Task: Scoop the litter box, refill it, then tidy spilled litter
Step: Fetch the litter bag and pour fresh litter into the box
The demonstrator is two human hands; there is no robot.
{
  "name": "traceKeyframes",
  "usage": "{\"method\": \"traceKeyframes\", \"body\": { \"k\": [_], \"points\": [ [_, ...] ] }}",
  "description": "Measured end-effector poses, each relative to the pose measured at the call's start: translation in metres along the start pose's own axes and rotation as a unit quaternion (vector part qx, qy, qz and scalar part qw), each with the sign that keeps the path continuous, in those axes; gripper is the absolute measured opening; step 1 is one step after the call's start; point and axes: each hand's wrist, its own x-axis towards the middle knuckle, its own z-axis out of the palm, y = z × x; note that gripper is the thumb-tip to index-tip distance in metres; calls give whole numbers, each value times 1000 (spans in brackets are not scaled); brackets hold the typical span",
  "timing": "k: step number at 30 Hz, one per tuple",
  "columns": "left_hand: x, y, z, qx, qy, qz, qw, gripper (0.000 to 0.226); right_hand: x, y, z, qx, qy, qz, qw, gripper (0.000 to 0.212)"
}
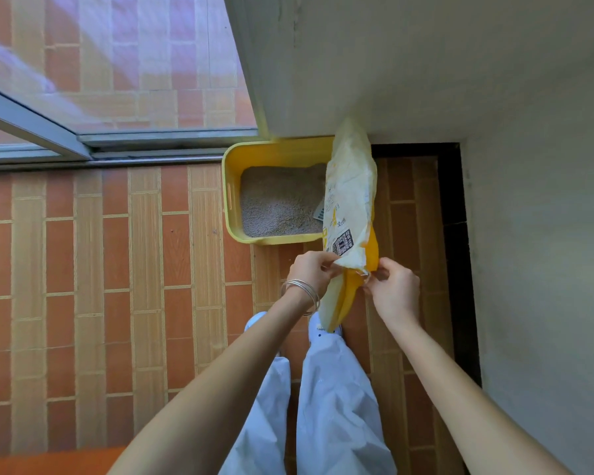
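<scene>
Daylight, fairly bright, soft and even. It comes from the glass door [124,63] at 10 o'clock; hazy purple-white glare streaks on the pane wash out the tiles seen through it. Wall [494,80] at 2 o'clock is flat-lit with a grey-green cast. Litter bag [350,193] at centre is pale and bright. Weak soft shadow inside the litter box [234,173] rim. Dark band [453,234] at 3 o'clock. Wide-angle bend: door frame and floor tiles [83,269] bow toward the edges. Forearms [220,389] at 6 o'clock slightly soft; centre sharp.

litter box [232,186] partly behind bag [350,180], print [342,243] illegible
</scene>
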Motion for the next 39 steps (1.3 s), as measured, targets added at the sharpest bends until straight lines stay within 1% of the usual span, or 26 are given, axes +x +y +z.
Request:
{"method": "traceKeyframes", "body": {
  "k": [4, 6, 9, 13, 17, 22, 24, 28, 34, 39],
  "points": [
    [11, -2, -5, -6, 26, -28, 999, 15, 19, -5, 8, -2, -21, 9, 1000, 21],
    [21, -1, -9, -11, 32, -36, 999, 13, 33, -8, 11, 26, -30, 20, 999, 23],
    [36, 5, -17, -6, 42, -27, 999, 12, 49, -17, 13, 61, -35, 44, 997, 25],
    [53, 16, -26, 18, 56, -42, 997, 13, 66, -29, 11, 111, -36, 86, 989, 18],
    [64, 25, -38, 17, 70, -36, 997, 17, 80, -37, 8, 139, -49, 99, 984, 7],
    [70, 34, -45, 22, 75, -38, 996, 14, 91, -43, 8, 153, -54, 109, 981, 6],
    [71, 37, -48, 29, 76, -38, 996, 17, 93, -44, 8, 164, -55, 114, 978, 6],
    [75, 45, -56, 48, 89, -28, 994, 21, 96, -47, 6, 188, -47, 110, 975, 8],
    [85, 54, -71, 41, 98, 1, 994, 20, 98, -55, 4, 221, -43, 96, 970, 11],
    [85, 61, -82, 26, 103, 28, 994, 21, 95, -62, -1, 249, -38, 82, 964, 7]
  ]
}}
